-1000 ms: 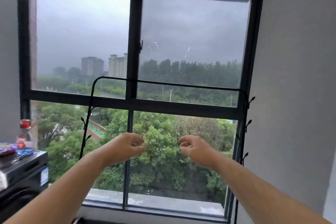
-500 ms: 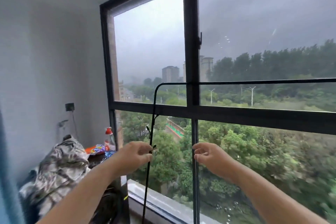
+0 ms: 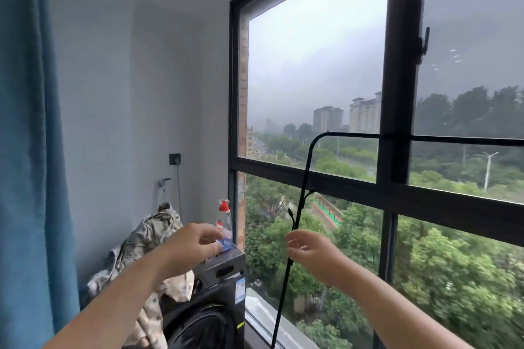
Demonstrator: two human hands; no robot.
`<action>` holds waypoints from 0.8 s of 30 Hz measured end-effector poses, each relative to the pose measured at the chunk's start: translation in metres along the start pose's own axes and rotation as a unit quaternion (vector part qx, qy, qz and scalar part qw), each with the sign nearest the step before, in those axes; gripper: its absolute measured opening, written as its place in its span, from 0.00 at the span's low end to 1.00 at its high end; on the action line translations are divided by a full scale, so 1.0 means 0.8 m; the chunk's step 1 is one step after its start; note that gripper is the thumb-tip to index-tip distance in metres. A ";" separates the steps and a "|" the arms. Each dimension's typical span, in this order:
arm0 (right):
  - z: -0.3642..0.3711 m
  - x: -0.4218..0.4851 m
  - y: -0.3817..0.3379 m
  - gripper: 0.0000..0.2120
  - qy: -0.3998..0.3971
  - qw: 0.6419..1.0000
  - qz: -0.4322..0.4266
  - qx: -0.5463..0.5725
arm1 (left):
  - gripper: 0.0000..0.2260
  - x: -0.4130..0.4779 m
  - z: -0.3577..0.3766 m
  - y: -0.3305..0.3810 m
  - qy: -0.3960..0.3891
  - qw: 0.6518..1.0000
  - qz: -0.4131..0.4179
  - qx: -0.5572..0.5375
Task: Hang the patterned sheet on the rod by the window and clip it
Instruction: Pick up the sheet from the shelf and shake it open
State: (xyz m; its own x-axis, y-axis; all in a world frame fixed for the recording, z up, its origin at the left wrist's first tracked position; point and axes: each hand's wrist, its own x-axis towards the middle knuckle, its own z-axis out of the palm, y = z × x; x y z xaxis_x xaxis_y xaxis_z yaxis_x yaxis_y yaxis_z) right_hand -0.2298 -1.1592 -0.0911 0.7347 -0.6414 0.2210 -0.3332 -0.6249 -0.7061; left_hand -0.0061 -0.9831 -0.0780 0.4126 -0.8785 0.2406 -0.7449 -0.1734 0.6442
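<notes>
The patterned sheet point(image 3: 141, 238) lies crumpled in a grey-beige heap on the dark washing machine point(image 3: 215, 300) at the lower left. A thin black rod point(image 3: 453, 139) runs across the window, bends down at its left end and carries small hooks. My left hand point(image 3: 195, 246) hovers over the machine's top, fingers loosely curled, holding nothing, just right of the sheet. My right hand point(image 3: 309, 252) is raised in front of the rod's upright, fingers curled apart, empty. Blue clips point(image 3: 225, 245) lie on the machine top beside my left fingers.
A spray bottle with a red cap point(image 3: 224, 215) stands on the machine by the window frame. A blue curtain point(image 3: 28, 150) hangs at the far left. A wall socket point(image 3: 175, 159) and a tap point(image 3: 164, 183) sit on the grey wall behind the sheet.
The view has swung left from the window towards the washing machine corner. Both hands have moved with it, the left now over the machine top near the sheet.
</notes>
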 end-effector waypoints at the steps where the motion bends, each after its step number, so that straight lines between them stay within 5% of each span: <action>1: 0.010 0.025 -0.003 0.16 -0.006 1.000 -0.003 -0.004 | 0.08 0.019 -0.006 -0.018 0.006 1.000 -0.003 -0.006; 24: 0.248 0.522 0.026 0.18 -0.132 0.987 -0.064 0.062 | 0.07 0.320 -0.096 -0.343 0.083 0.988 -0.130 -0.008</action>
State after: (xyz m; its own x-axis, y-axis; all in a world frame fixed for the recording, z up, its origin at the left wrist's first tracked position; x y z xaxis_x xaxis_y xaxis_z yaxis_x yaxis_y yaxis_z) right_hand 0.1872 -1.3517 -0.1471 0.9004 -0.4113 0.1418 -0.1647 -0.6240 -0.7639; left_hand 0.3438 -1.1261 -0.1372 0.6700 -0.7199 0.1812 -0.5946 -0.3744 0.7116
